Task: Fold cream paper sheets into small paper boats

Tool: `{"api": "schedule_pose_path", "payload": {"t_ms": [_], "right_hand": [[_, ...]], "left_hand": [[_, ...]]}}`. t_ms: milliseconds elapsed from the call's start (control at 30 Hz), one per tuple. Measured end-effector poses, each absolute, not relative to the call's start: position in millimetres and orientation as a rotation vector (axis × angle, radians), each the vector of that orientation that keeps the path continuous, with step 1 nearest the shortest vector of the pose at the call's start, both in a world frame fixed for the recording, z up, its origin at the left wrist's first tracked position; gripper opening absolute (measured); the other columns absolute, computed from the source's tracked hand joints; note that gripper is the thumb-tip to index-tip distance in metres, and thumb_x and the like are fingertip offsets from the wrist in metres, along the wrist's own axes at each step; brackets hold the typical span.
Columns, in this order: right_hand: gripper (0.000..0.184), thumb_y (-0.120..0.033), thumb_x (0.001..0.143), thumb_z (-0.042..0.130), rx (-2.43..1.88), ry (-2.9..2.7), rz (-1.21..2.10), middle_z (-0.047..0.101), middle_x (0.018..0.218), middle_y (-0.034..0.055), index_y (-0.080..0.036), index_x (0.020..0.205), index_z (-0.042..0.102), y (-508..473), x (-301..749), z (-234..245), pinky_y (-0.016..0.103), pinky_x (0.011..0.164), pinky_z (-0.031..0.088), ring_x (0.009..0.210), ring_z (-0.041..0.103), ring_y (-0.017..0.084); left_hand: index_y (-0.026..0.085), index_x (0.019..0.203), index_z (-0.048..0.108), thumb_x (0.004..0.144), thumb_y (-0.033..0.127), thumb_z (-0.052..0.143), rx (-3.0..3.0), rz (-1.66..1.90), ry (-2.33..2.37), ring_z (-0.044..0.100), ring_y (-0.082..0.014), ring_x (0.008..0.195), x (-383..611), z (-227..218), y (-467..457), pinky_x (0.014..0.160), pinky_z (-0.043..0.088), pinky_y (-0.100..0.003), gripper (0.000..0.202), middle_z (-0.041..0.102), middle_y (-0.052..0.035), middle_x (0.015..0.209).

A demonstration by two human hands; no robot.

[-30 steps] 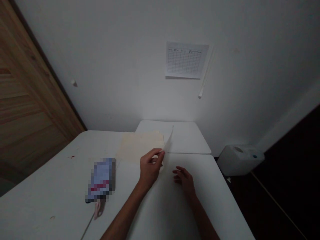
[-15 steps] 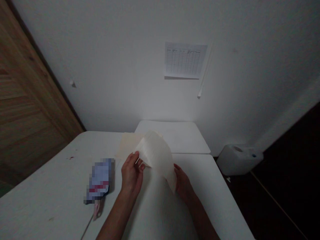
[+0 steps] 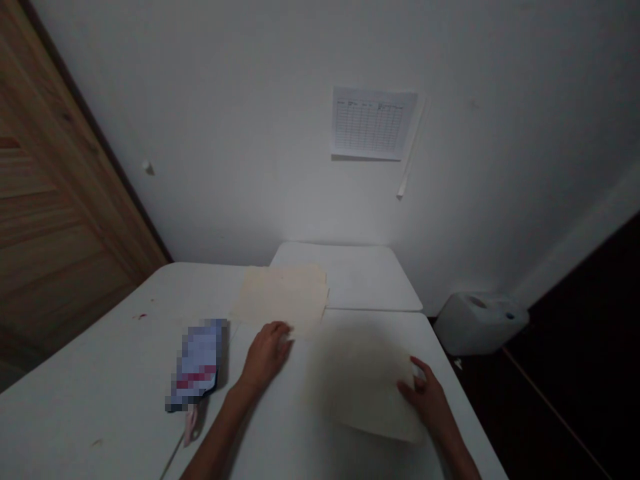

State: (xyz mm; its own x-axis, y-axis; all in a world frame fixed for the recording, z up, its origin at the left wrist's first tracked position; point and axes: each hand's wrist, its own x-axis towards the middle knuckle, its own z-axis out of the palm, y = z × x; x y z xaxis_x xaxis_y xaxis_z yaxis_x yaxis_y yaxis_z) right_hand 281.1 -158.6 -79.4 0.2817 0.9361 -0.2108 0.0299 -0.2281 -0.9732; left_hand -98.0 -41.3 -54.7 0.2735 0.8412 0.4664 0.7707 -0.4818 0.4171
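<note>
At a white tabletop (image 3: pixel 115 360), a slightly blurred sheet of thin cream paper (image 3: pixel 365 393) sits toward the near right, under the right hand (image 3: pixel 430 403), whose fingers (image 3: pixel 414 387) spread apart along its right edge without clamping. The left hand (image 3: pixel 267 355), fingers together, rests just short of a stack of cream sheets (image 3: pixel 280 293) farther back. Light, soft and floppy, the paper looks easiest to take by an edge.

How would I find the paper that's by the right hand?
Find the white table under the wall, then the pile of cream paper at its far part. Nearer you lies one cream sheet all alone, and it is the only paper with a right hand on its edge.
</note>
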Motion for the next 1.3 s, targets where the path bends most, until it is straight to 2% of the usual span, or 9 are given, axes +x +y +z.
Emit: {"api": "schedule_pose_path", "payload": {"t_ms": [100, 167, 300, 433, 600, 867, 1067, 1167, 1300], "right_hand": [[0.097, -0.055, 0.061, 0.072, -1.573, -0.952, 1.061, 0.074, 0.083, 0.0077, -0.016, 0.14, 0.031, -169, 287, -79, 0.038, 0.067, 0.056, 0.077, 0.07, 0.029], [0.096, -0.056, 0.061, 0.07, -1.593, -0.981, 1.05, 0.073, 0.082, 0.0069, -0.016, 0.14, 0.031, -172, 286, -77, 0.038, 0.067, 0.055, 0.076, 0.07, 0.029], [0.093, -0.055, 0.063, 0.066, -1.619, -1.054, 1.07, 0.072, 0.083, 0.0064, -0.016, 0.141, 0.031, -172, 282, -72, 0.038, 0.07, 0.055, 0.08, 0.07, 0.028], [0.09, -0.054, 0.061, 0.065, -1.681, -1.046, 0.968, 0.071, 0.078, 0.0044, -0.017, 0.137, 0.037, -170, 279, -70, 0.037, 0.067, 0.054, 0.073, 0.069, 0.027], [0.075, -0.051, 0.066, 0.064, -1.766, -1.081, 0.873, 0.07, 0.071, 0.0018, -0.019, 0.132, 0.046, -170, 281, -73, 0.035, 0.063, 0.052, 0.066, 0.067, 0.025], [0.077, -0.049, 0.069, 0.062, -1.812, -1.08, 0.793, 0.071, 0.076, 0.0031, -0.015, 0.134, 0.039, -162, 277, -86, 0.035, 0.068, 0.051, 0.07, 0.068, 0.025], [0.075, -0.045, 0.066, 0.063, -1.824, -1.086, 0.709, 0.071, 0.075, 0.0018, -0.016, 0.133, 0.042, -156, 265, -77, 0.034, 0.065, 0.05, 0.066, 0.067, 0.024], [0.074, -0.044, 0.067, 0.062, -1.815, -1.102, 0.717, 0.072, 0.079, 0.0021, -0.017, 0.133, 0.042, -152, 261, -73, 0.033, 0.067, 0.05, 0.069, 0.068, 0.023], [0.074, -0.043, 0.068, 0.062, -1.808, -1.134, 0.724, 0.072, 0.08, 0.0017, -0.017, 0.133, 0.042, -146, 258, -75, 0.033, 0.067, 0.05, 0.07, 0.068, 0.023]], "left_hand": [[0.02, 0.108, 0.063, 0.084, 0.022, 0.057, 2.658, 0.735, 1.482, 0.057, -0.0258, 0.107, -95, -55, -26, 0.09, 0.046, -0.04, 0.025, 0.062, -0.0117, 0.118], [0.021, 0.105, 0.065, 0.085, 0.02, 0.056, 2.717, 0.663, 1.452, 0.057, -0.0259, 0.107, -92, -53, -17, 0.091, 0.045, -0.04, 0.022, 0.063, -0.0113, 0.118], [0.021, 0.094, 0.069, 0.089, 0.019, 0.051, 2.744, 0.634, 1.432, 0.059, -0.0241, 0.101, -84, -51, -4, 0.09, 0.044, -0.04, 0.019, 0.067, -0.0098, 0.108], [0.02, 0.095, 0.069, 0.09, 0.016, 0.048, 2.752, 0.629, 1.442, 0.06, -0.0234, 0.096, -79, -54, 3, 0.089, 0.044, -0.038, 0.022, 0.068, -0.0103, 0.102], [0.019, 0.094, 0.069, 0.089, 0.015, 0.049, 2.748, 0.651, 1.452, 0.059, -0.0235, 0.094, -75, -56, 12, 0.086, 0.044, -0.036, 0.021, 0.068, -0.0109, 0.098], [0.017, 0.082, 0.067, 0.09, 0.015, 0.047, 2.747, 0.672, 1.47, 0.059, -0.0233, 0.089, -63, -44, 30, 0.082, 0.044, -0.035, 0.022, 0.067, -0.0107, 0.087], [0.019, 0.103, 0.065, 0.094, 0.026, 0.043, 2.699, 0.766, 1.48, 0.058, -0.0232, 0.1, -64, -45, 0, 0.089, 0.046, -0.037, 0.025, 0.065, -0.0111, 0.107], [0.02, 0.107, 0.064, 0.094, 0.03, 0.044, 2.694, 0.785, 1.433, 0.058, -0.0235, 0.107, -64, -51, -36, 0.094, 0.045, -0.039, 0.026, 0.062, -0.0108, 0.118], [0.021, 0.127, 0.053, 0.094, 0.033, 0.044, 2.729, 0.703, 1.228, 0.042, -0.0278, 0.131, -50, -55, -83, 0.105, 0.038, -0.047, 0.036, 0.041, -0.0106, 0.146]]}}
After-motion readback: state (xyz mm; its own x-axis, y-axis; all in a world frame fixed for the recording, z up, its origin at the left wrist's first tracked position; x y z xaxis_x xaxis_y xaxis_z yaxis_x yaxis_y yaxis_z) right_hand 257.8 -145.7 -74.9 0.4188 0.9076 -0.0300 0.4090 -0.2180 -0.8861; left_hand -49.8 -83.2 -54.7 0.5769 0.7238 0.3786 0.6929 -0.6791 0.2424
